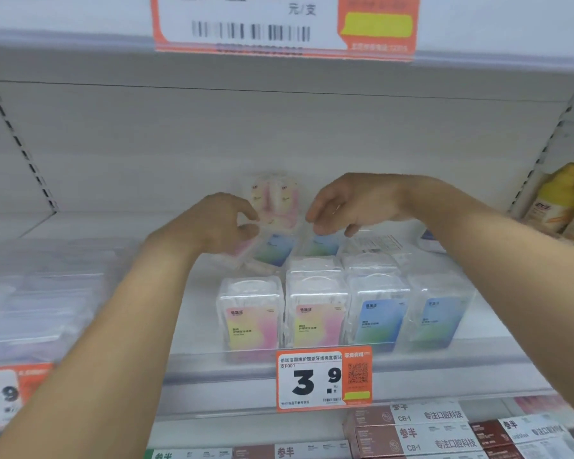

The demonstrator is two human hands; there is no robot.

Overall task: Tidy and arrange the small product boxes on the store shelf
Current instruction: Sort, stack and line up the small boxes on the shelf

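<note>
— While both hands are this deep in the white metal store shelf (193, 313), how should the step be done?

— Seen from the head camera, I'd judge it best to square up one box at a time: stand it upright, label forward, and slide it behind the front row without knocking that row.

— What are the hands doing?

— The left hand (217, 223) has thumb and fingers curled on a tilted clear plastic box with a blue-green label (274, 248). The right hand (348, 205) hovers with fingers bent down over another clear blue-labelled box (322, 246); whether it actually grips is too blurred to tell.

— And the rest of the stock?

— A pale pink-labelled box (274, 197) stands between the hands, further back. The front row of four clear boxes (345, 313), two pink-yellow and two blue, stands upright nearer the shelf edge, well clear of both hands, above the orange-and-white price tag (323, 379).
</note>
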